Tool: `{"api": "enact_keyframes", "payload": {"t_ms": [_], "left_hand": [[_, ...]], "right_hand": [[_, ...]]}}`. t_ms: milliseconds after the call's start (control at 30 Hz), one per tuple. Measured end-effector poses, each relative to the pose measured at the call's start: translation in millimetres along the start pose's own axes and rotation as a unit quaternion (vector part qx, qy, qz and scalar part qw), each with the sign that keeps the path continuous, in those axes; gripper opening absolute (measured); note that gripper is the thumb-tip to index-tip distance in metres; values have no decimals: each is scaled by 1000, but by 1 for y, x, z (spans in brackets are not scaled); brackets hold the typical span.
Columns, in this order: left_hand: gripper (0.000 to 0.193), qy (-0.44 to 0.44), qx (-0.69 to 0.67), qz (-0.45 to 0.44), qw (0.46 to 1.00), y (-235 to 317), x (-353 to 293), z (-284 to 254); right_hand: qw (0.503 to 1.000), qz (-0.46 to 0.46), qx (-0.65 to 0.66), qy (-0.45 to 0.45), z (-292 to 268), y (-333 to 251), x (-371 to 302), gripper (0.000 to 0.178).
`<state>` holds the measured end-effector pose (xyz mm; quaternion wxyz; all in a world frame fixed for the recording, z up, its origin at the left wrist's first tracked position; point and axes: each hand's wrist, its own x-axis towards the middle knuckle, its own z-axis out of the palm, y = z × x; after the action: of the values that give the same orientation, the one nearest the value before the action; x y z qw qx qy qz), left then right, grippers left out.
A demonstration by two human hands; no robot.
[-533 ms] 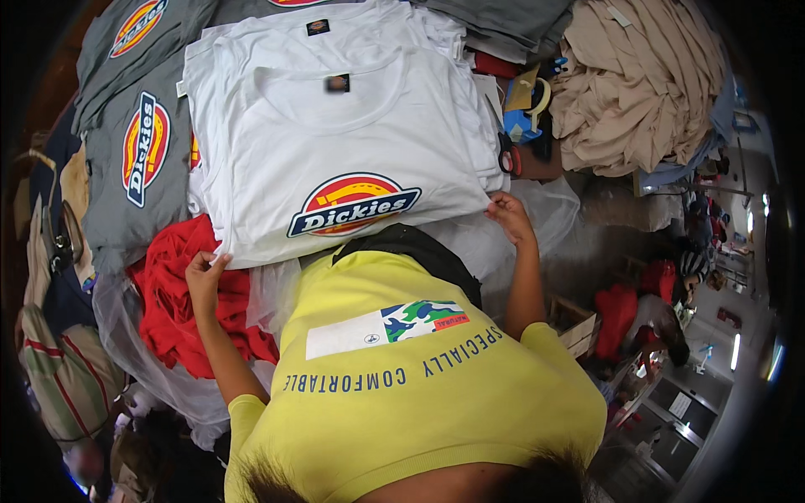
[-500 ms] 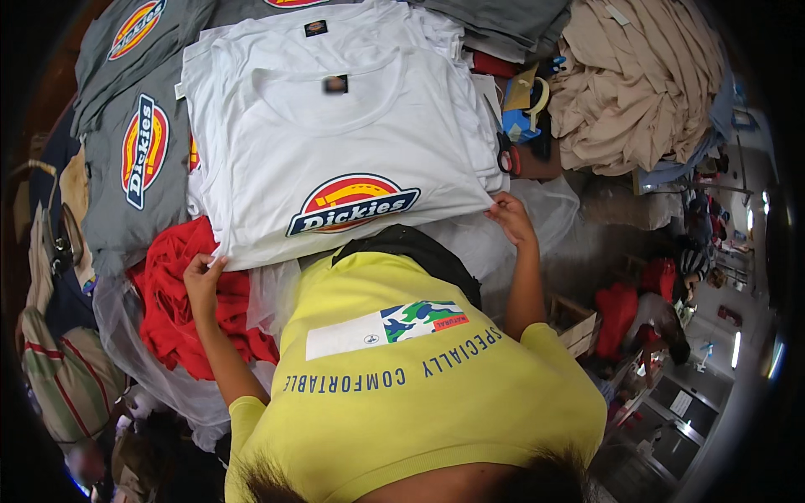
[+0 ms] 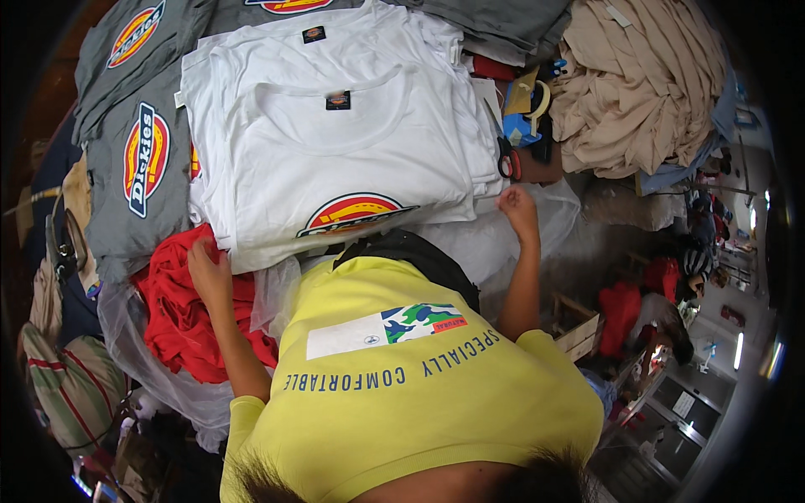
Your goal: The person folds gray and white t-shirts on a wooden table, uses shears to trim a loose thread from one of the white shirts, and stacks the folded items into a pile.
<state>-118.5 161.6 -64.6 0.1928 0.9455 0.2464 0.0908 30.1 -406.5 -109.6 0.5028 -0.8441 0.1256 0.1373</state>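
Note:
A white sleeveless shirt (image 3: 335,172) with a wide neckline and a red, yellow and blue print lies on a stack of similar white shirts (image 3: 243,54). Its hem droops over the near edge of the stack, partly hiding the print. At the hem's left corner is my left hand (image 3: 210,272), open, with fingers stretched out over a heap of red cloth (image 3: 172,289). My right hand (image 3: 520,214) is off the shirt's right side, above clear plastic sheeting (image 3: 549,205). Its fingers are curled together with nothing visible in them.
Grey printed shirts (image 3: 117,184) lie to the left. A large beige cloth pile (image 3: 641,84) stands far right. Black and red scissors (image 3: 507,159) and a tape roll (image 3: 539,99) sit beside the white stack. A wooden crate (image 3: 574,327) and other people are at the right.
Both hands have let go of the white shirt's hem. The right hand has moved slightly outward; the left has opened. The shirt's near part has dropped and its print is now partly hidden.

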Motion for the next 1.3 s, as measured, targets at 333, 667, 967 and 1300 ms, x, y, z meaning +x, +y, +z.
{"api": "enact_keyframes", "payload": {"t_ms": [333, 667, 967, 1300], "left_hand": [[31, -37, -16, 289, 956, 78, 232, 63], [32, -230, -325, 129, 908, 93, 258, 65], [36, -131, -30, 187, 973, 104, 260, 55], [22, 135, 61, 294, 944, 128, 221, 67]], "right_hand": [[921, -377, -81, -59, 98, -190, 170, 30], [925, -151, -112, -330, 107, -227, 215, 30], [938, -186, -101, -273, 123, -228, 231, 28], [935, -242, -164, -202, 132, -226, 213, 32]]}}
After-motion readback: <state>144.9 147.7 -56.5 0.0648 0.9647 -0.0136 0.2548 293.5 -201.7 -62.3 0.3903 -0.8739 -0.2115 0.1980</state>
